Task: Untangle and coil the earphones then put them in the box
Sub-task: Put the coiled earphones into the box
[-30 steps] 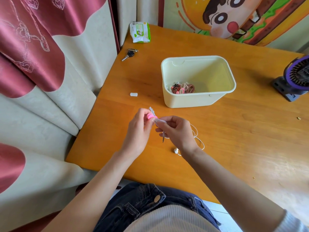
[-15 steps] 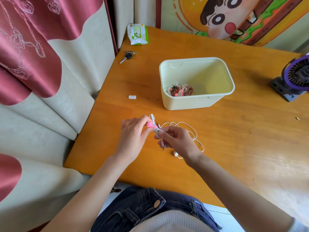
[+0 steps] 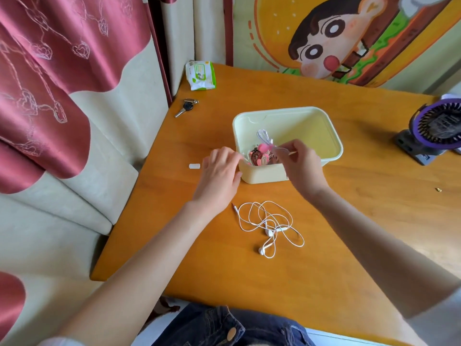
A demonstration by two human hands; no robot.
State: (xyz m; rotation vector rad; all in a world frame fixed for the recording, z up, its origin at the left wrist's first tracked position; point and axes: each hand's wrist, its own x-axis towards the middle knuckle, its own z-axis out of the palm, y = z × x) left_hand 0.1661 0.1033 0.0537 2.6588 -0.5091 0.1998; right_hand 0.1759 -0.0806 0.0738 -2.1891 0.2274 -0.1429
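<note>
While the smooth orange wooden table [image 3: 349, 221] spreads beneath both hands, the pale rectangular plastic box [image 3: 334, 146] sits just beyond them, with small pink and brown items heaped inside. Well right of the right hand [image 3: 301, 166] stands a purple fan [image 3: 434, 131]; beyond the left hand [image 3: 219, 171] lie a wipes pack [image 3: 200, 76] and a key [image 3: 185, 108]. Between the forearms sprawls 1 tangled white earphone set [image 3: 269, 223], uncovered. The right hand pinches a coiled earphone bundle [image 3: 264, 138] with a pink clip over the box's near corner. The left hand's fingers curve loosely against that corner, holding nothing.
</note>
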